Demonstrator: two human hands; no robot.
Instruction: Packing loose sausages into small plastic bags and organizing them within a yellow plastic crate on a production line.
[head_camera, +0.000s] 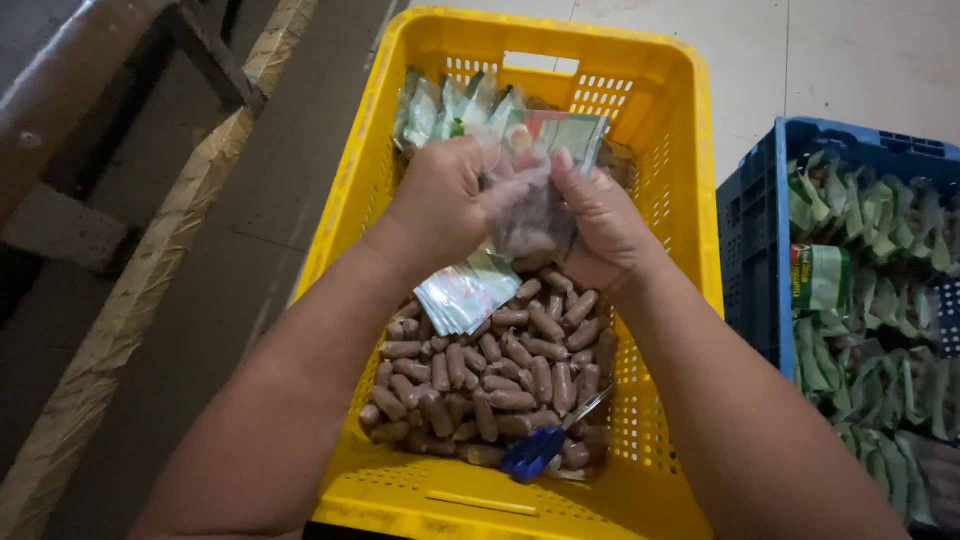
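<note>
The fingers (500, 190) of both hands are curled and pressed onto one clear plastic pouch (535, 215), pinching its thin, crinkled film between thumbs and fingertips. The left hand (440, 205) grips the pouch from the left, with its thumb laid across the film. The right hand (605, 225) closes on it from the right, thumb upright against the pouch's upper part. The pouch is held above the middle of a yellow crate (680, 200), and brown shapes show dimly through its film (the contents cannot be told more exactly).

The yellow crate is rigid moulded plastic, rectangular, with perforated walls and a slot handle cut into the far end. Its floor carries a loose heap of small sausages (480, 385): short, rounded cylinders, reddish brown, with a smooth, slightly glossy skin. A fanned stack of flat wrappers (465, 295), pale green and white, rests on the heap just below the left hand. More packets (450, 105) with green and silvery print stand against the far wall of the crate.

Scissors with a blue handle (540, 445) lie on the sausages near the crate's front right corner, metal blades pointing up and to the right.

To the right, a blue crate (755, 240) stands just beside the yellow one, filled with green-printed packets (880, 300). Both stand on a pale tiled floor (860, 60).
</note>
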